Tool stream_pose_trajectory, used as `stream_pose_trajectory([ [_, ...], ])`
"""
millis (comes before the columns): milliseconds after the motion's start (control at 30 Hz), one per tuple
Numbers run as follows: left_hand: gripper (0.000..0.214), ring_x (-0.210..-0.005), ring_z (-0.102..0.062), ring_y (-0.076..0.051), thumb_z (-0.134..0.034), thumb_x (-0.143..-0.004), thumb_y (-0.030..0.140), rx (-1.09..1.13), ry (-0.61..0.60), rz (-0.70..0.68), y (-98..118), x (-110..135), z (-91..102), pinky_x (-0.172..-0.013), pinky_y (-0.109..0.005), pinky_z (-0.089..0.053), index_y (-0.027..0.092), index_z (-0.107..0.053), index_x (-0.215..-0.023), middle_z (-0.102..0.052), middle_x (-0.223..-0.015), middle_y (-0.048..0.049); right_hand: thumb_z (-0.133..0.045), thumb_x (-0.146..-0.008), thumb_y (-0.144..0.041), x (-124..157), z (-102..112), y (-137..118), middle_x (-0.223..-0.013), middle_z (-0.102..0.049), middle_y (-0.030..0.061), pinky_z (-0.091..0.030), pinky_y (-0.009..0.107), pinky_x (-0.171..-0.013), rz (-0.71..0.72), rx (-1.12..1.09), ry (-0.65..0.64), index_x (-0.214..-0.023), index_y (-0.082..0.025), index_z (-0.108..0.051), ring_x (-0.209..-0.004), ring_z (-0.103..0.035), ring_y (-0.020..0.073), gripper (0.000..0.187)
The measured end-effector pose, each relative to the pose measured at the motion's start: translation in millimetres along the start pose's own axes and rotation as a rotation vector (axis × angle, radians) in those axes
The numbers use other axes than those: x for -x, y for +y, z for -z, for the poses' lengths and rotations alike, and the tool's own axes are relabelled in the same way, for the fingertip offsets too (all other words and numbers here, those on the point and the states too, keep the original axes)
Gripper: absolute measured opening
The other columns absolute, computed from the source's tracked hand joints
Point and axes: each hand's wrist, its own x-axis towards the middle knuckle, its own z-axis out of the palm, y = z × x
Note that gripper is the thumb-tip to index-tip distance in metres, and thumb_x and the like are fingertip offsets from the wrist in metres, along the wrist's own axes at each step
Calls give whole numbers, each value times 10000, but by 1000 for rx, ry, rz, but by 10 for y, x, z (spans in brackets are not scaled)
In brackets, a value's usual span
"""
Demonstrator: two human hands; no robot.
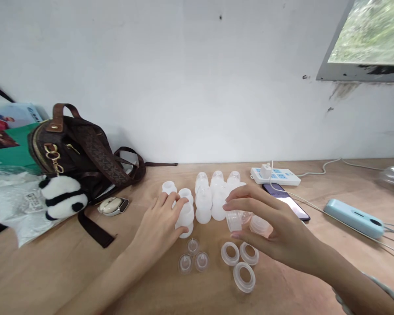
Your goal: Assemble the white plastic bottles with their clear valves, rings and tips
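Observation:
My left hand point(166, 216) is closed around a small open-necked white bottle point(186, 214). Another open white bottle point(168, 187) stands just behind those fingers. My right hand point(265, 216) has its thumb and fingers curved around a clear plastic cap point(233, 221). Between the hands, several white baby bottles point(203, 205) with clear tops stand grouped. More clear caps point(258, 224) lie partly hidden behind my right hand. In front are three clear nipples point(193, 246) and three translucent rings point(244, 277), flat on the table.
On the left are a dark backpack point(85, 144) with a panda charm point(64, 197), a plastic bag point(9, 197) and a beige gadget point(113, 205). To the right lie a power strip point(282, 176), a phone point(295, 208) and a light-blue device point(353, 218) with cables. A wall closes the table's back.

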Motion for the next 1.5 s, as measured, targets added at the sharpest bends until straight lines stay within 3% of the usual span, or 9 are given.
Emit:
stream_pose_trajectory([
  [333,606,-985,-603,-338,-833,-788,292,-323,185,-32,-60,-49,-213,-790,-416,-459,209,-622,-1350,-673,-1164,-143,-631,-938,-208,-10,17,6,-1128,-612,69,-554,324,-805,-16,8,-1,-1169,-226,-603,-1004,-642,196,234],
  [567,652,-1131,-559,-380,-751,-866,280,-258,183,3,-78,-43,-294,-892,-458,-418,172,-505,-1461,-621,-1309,-193,-621,-937,-208,-24,-17,8,-1134,-631,75,-572,334,-821,-14,19,-5,-1187,-234,-584,-1030,-652,205,254],
  [667,562,-1148,-535,-376,-671,-910,365,11,265,44,-7,-1,-206,-932,-482,-390,194,-528,-1426,-587,-1345,-183,-656,-904,-234,-18,-72,7,-1116,-682,75,-605,338,-784,-72,28,55,-1209,-238,-536,-1016,-689,223,327],
  [767,254,-1079,-552,-295,-534,-958,329,525,317,47,129,41,-58,-943,-437,-395,245,-670,-1155,-650,-1154,-90,-686,-885,-258,-17,-146,18,-1079,-725,67,-623,344,-782,-93,2,133,-1104,-243,-546,-1003,-718,233,260],
  [833,191,-994,-572,-249,-523,-948,311,945,225,54,241,59,39,-911,-381,-419,231,-694,-970,-662,-1005,-55,-699,-896,-280,-20,-196,22,-1065,-741,71,-624,339,-812,-29,-33,185,-1045,-235,-566,-992,-728,223,204],
  [900,187,-890,-578,-222,-579,-914,348,1327,49,118,352,76,108,-852,-343,-434,211,-699,-870,-661,-901,-38,-693,-916,-295,-21,-241,12,-1061,-746,95,-624,323,-828,69,-56,248,-1044,-209,-587,-978,-734,211,187],
  [1033,278,-846,-553,-201,-708,-829,460,1858,-209,318,519,133,147,-842,-319,-428,198,-745,-910,-652,-821,-26,-655,-950,-249,-6,-306,-46,-1066,-738,140,-630,317,-813,232,-31,306,-1102,-151,-611,-977,-727,207,186],
  [1267,379,-676,-397,-114,-863,-678,512,2061,-307,518,582,207,111,-674,-219,-364,163,-760,-786,-515,-681,21,-612,-965,-170,21,-392,-85,-1055,-725,159,-638,351,-771,308,60,313,-1063,-140,-633,-950,-712,216,105],
  [1500,251,-654,-399,-94,-901,-631,303,2132,-404,652,593,197,103,-628,-210,-356,149,-740,-746,-548,-719,18,-564,-959,-98,29,-484,-59,-1063,-702,158,-626,341,-725,324,27,291,-1002,-148,-620,-912,-688,206,86],
])
